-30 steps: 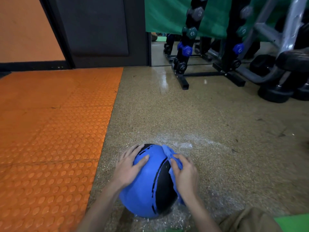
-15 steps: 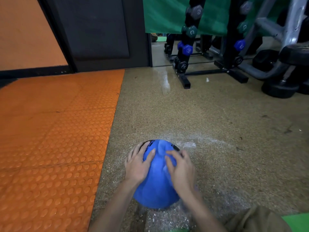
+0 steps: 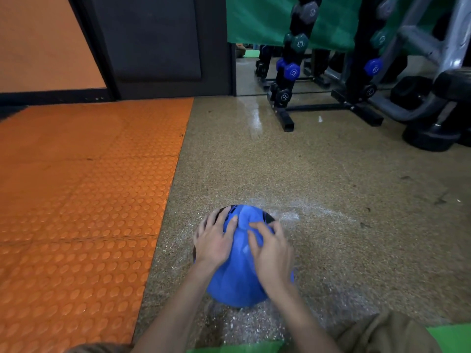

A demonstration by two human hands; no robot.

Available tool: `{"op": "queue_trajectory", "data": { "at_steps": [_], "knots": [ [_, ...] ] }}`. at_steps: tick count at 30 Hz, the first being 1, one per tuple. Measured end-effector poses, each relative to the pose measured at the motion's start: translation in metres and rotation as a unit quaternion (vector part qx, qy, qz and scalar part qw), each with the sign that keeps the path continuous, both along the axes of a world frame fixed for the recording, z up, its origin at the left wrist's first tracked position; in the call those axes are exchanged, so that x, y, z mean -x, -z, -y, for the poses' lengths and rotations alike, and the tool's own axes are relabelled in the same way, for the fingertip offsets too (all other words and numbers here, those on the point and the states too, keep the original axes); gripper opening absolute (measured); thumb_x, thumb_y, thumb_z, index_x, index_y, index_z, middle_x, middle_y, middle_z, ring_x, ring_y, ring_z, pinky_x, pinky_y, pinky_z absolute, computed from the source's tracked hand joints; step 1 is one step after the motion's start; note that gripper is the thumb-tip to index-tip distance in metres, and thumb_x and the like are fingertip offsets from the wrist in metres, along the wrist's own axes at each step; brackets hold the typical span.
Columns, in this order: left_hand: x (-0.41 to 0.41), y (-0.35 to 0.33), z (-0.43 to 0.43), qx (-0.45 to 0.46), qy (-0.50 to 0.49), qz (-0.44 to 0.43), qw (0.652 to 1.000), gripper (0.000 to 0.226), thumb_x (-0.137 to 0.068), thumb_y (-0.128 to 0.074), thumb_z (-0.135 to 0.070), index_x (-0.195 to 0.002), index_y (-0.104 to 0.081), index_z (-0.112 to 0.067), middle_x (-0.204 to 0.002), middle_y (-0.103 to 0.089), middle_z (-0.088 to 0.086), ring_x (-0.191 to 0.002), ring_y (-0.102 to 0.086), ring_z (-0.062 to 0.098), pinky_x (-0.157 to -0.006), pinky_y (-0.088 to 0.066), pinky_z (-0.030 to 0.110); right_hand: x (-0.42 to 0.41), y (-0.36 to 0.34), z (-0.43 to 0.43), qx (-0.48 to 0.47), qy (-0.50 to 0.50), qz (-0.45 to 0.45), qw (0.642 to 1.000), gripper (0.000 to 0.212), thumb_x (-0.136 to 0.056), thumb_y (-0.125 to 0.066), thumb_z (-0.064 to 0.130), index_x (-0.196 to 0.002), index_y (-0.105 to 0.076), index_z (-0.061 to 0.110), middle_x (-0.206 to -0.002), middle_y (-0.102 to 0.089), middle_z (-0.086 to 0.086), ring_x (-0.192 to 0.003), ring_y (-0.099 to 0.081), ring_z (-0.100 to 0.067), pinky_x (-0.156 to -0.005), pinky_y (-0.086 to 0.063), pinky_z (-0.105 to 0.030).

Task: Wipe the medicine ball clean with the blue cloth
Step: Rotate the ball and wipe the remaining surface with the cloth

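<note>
A blue and black medicine ball (image 3: 234,296) sits on the speckled floor, close in front of me. My left hand (image 3: 215,240) rests on its upper left side, fingers spread and fairly straight. The blue cloth (image 3: 242,221) lies bunched over the top of the ball. My right hand (image 3: 271,253) lies on the cloth with bent fingers and clutches it against the ball. Cloth and ball are nearly the same blue, so the cloth's edges are hard to make out.
White powdery residue (image 3: 290,215) is scattered on the floor around the ball. An orange studded mat (image 3: 84,200) covers the floor to the left. A dumbbell rack (image 3: 288,80) and weight machines (image 3: 433,118) stand at the back right. My knee (image 3: 387,335) is at the lower right.
The ball has turned, so its black panel has gone out of sight. My right hand moved with the cloth from the ball's right side up over its top. The left hand stayed on the left side.
</note>
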State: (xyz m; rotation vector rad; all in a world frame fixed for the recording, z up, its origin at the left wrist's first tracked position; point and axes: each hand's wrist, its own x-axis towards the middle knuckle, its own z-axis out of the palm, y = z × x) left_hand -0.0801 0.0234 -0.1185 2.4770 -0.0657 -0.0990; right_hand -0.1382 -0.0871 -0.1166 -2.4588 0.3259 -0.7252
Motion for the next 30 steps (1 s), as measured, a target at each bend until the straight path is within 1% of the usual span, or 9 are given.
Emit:
{"op": "queue_trajectory", "data": {
  "at_steps": [3,7,10,13,15,18,22,24,30],
  "knots": [
    [0.011,0.000,-0.007,0.004,0.009,-0.017,1.000,0.046,-0.097,-0.026,-0.053,-0.142,-0.027,-0.047,-0.154,-0.019,-0.019,-0.141,-0.013,0.018,-0.115,-0.013,0.045,-0.045,-0.011,0.028,-0.073,0.020,-0.124,0.989,0.020,-0.090,-0.052,0.032,-0.107,-0.064,0.028,-0.104,-0.060,-0.006,-0.089,-0.060,-0.028,-0.071,-0.045,-0.033],
    [0.025,0.000,-0.003,-0.016,0.007,-0.010,1.000,0.048,-0.097,-0.023,-0.053,-0.145,-0.020,-0.046,-0.153,-0.016,-0.010,-0.138,-0.009,0.022,-0.114,-0.010,0.045,-0.073,-0.022,0.038,-0.093,-0.011,-0.168,0.981,0.020,-0.090,-0.053,0.033,-0.106,-0.064,0.030,-0.104,-0.066,-0.005,-0.095,-0.059,-0.027,-0.071,-0.043,-0.031],
    [0.020,0.005,0.002,-0.010,-0.015,0.002,1.000,0.048,-0.098,-0.025,-0.050,-0.145,-0.023,-0.042,-0.153,-0.018,-0.004,-0.140,-0.011,0.024,-0.116,-0.010,0.045,-0.044,-0.016,0.025,-0.008,-0.009,-0.088,0.996,0.023,-0.091,-0.049,0.033,-0.109,-0.063,0.030,-0.106,-0.057,-0.005,-0.092,-0.059,-0.028,-0.072,-0.043,-0.032],
    [0.004,0.015,-0.004,0.014,-0.015,0.007,1.000,0.047,-0.098,-0.024,-0.051,-0.144,-0.027,-0.042,-0.152,-0.022,-0.001,-0.141,-0.019,0.023,-0.115,-0.014,0.045,0.018,0.011,-0.009,0.000,-0.077,0.011,0.997,0.022,-0.083,-0.045,0.037,-0.098,-0.060,0.033,-0.091,-0.048,0.000,-0.060,-0.060,-0.021,-0.043,-0.045,-0.026],
    [0.000,0.017,-0.007,0.028,-0.005,-0.001,1.000,0.045,-0.098,-0.027,-0.049,-0.143,-0.029,-0.043,-0.150,-0.025,-0.001,-0.140,-0.021,0.022,-0.115,-0.014,0.041,0.045,0.031,-0.022,0.011,-0.105,0.049,0.993,0.021,-0.078,-0.047,0.035,-0.098,-0.054,0.036,-0.093,-0.042,0.004,-0.056,-0.059,-0.018,-0.035,-0.042,-0.023],
    [0.002,0.012,-0.013,0.063,0.001,-0.025,0.998,0.048,-0.093,-0.029,-0.057,-0.140,-0.031,-0.046,-0.150,-0.024,-0.004,-0.139,-0.018,0.020,-0.113,-0.009,0.035,0.023,0.021,-0.015,0.022,-0.061,0.066,0.996,0.018,-0.080,-0.048,0.036,-0.094,-0.058,0.034,-0.092,-0.051,-0.001,-0.058,-0.060,-0.021,-0.036,-0.042,-0.025],
    [0.011,0.013,-0.017,0.101,-0.001,-0.041,0.994,0.045,-0.094,-0.032,-0.059,-0.138,-0.031,-0.052,-0.148,-0.021,-0.010,-0.134,-0.014,0.022,-0.110,-0.010,0.035,-0.042,-0.017,0.015,-0.032,0.002,-0.084,0.996,0.022,-0.092,-0.051,0.031,-0.110,-0.063,0.027,-0.110,-0.051,-0.004,-0.086,-0.061,-0.028,-0.067,-0.044,-0.033],
    [0.012,0.012,-0.013,0.112,-0.017,-0.045,0.992,0.043,-0.094,-0.032,-0.056,-0.137,-0.031,-0.053,-0.147,-0.020,-0.010,-0.131,-0.012,0.022,-0.112,-0.012,0.039,-0.059,-0.024,0.023,-0.044,-0.009,-0.127,0.991,0.025,-0.093,-0.050,0.031,-0.115,-0.061,0.027,-0.117,-0.050,-0.002,-0.094,-0.059,-0.027,-0.072,-0.041,-0.031],
    [-0.004,0.015,-0.003,0.101,-0.032,-0.014,0.994,0.044,-0.096,-0.033,-0.051,-0.140,-0.033,-0.044,-0.151,-0.021,-0.003,-0.141,-0.014,0.021,-0.116,-0.008,0.040,0.005,0.022,0.005,0.013,-0.035,0.055,0.998,0.023,-0.083,-0.049,0.033,-0.096,-0.066,0.024,-0.094,-0.056,-0.004,-0.075,-0.062,-0.022,-0.047,-0.046,-0.026]
  ]
}}
